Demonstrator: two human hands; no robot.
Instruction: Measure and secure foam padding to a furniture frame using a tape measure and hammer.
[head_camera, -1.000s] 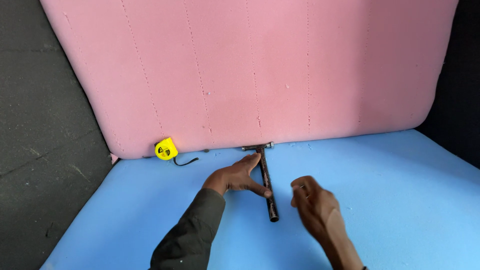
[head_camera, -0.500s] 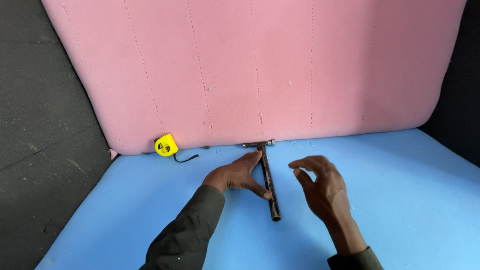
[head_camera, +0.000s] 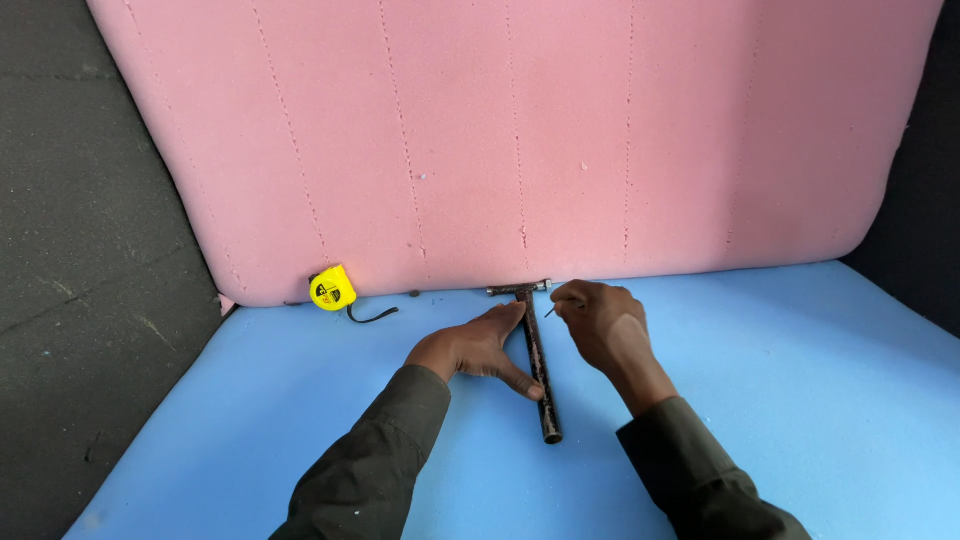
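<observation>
On blue foam (head_camera: 800, 400), left hand (head_camera: 478, 345) flat, pressing the T-shaped metal tool (head_camera: 535, 360); right hand (head_camera: 603, 322) pinches a thin pin (head_camera: 551, 311) beside it.

My T-shaped metal tool (head_camera: 537, 365) lies flat on the blue foam sheet (head_camera: 800, 400); it is dark and worn, its long shaft running toward me, its short crossbar touching the foot of the pink foam slab (head_camera: 520, 140) that stands along the sheet's far edge; a thin pin-like thing (head_camera: 551, 312), too small to identify, sits pinched just right of the shaft, near the crossbar.
</observation>
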